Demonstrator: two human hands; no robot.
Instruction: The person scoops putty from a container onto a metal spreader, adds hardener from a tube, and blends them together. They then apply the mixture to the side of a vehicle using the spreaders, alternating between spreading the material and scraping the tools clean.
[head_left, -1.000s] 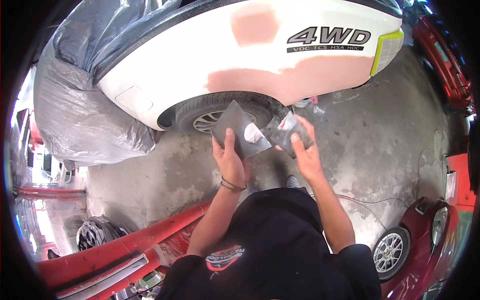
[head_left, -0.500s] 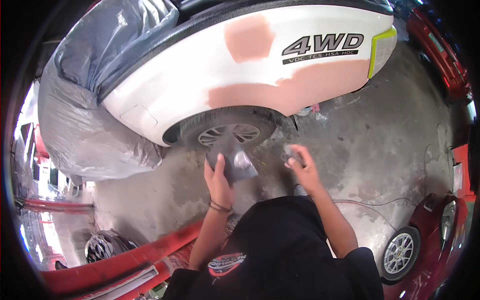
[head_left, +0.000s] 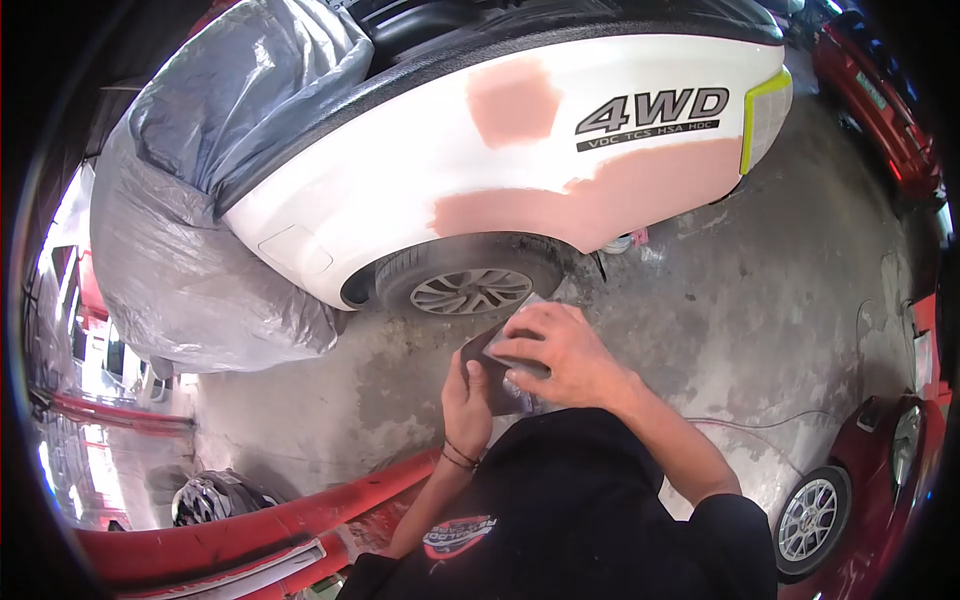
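In the head view, my left hand (head_left: 467,402) grips a dark grey, flat, pouch-like sheet (head_left: 482,358) with a shiny lower part, thumb on its near face. My right hand (head_left: 572,356) is bent over the sheet's right side, its curled fingers closed on a small dark grey piece (head_left: 527,366) that they partly hide. Both hands are together in front of my black shirt. Beyond them stands a white car body panel (head_left: 370,185) with matte pinkish-brown patches (head_left: 515,100) and a "4WD" decal (head_left: 655,112). Its rear wheel (head_left: 472,290) is just past my fingers.
Grey plastic sheeting (head_left: 200,260) drapes the car's left side. A red bumper-like part (head_left: 250,515) lies low at left, by a silver and black object (head_left: 222,497). At right are a dark red car's wheel (head_left: 812,520) and a hose (head_left: 760,424) on the stained concrete floor (head_left: 720,300).
My right hand has moved left from beside the wheel onto the grey sheet, carrying the small dark piece. My left hand has shifted slightly right and down with the sheet.
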